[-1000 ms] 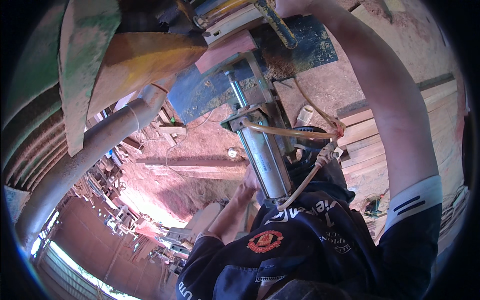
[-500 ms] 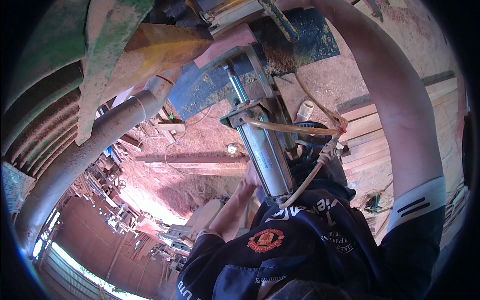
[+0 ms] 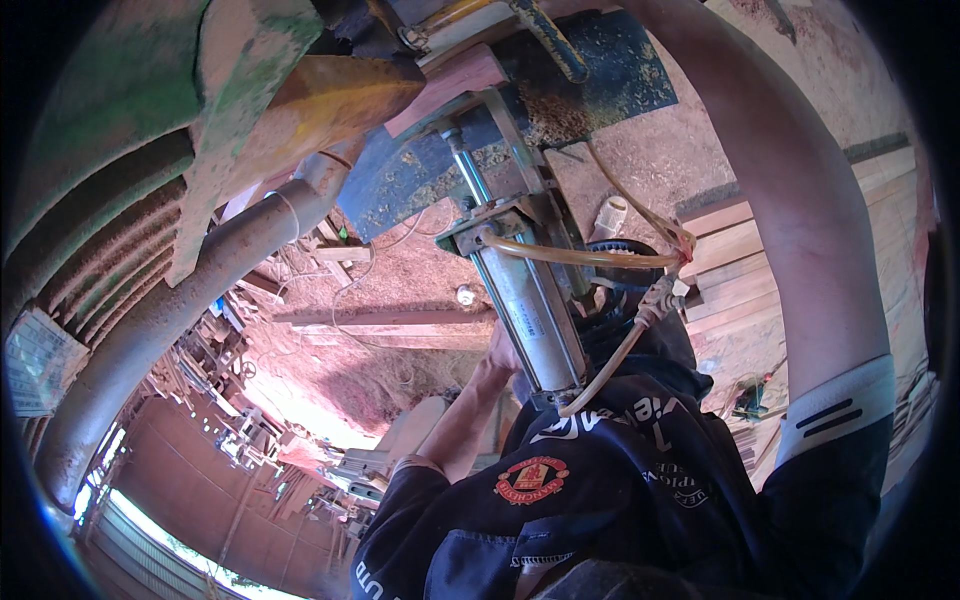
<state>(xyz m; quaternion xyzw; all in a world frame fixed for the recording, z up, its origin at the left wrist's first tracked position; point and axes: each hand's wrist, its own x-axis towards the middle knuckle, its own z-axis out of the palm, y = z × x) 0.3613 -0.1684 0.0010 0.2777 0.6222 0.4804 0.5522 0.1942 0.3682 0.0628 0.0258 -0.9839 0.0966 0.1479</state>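
My left hand [image 3: 503, 352] is low in the middle, against the side of a silver pneumatic cylinder [image 3: 530, 320]. The cylinder hides its fingers, so their grip cannot be made out. My right arm [image 3: 790, 170] reaches up along the right side, and its hand lies past the top edge of the picture. From the cylinder a bright rod [image 3: 470, 170] runs up to a metal bracket, beside a reddish wood block [image 3: 455, 88]. Above the dark, sawdust-strewn table [image 3: 615, 75] is a worn yellow-and-black bar [image 3: 550, 40], near where my right arm leaves view.
A green machine housing [image 3: 100, 150] with a yellow guard [image 3: 325, 95] fills the upper left. Below it slants a thick grey duct [image 3: 160, 330]. Yellowish air hoses [image 3: 580, 257] loop off the cylinder. Stacked boards [image 3: 730, 260] lie at right, and a long beam [image 3: 400, 330] rests on the dusty floor.
The green housing at left appears shifted slightly right and down. My right hand, partly seen at the top edge before, has gone out of view. My left hand stays by the cylinder.
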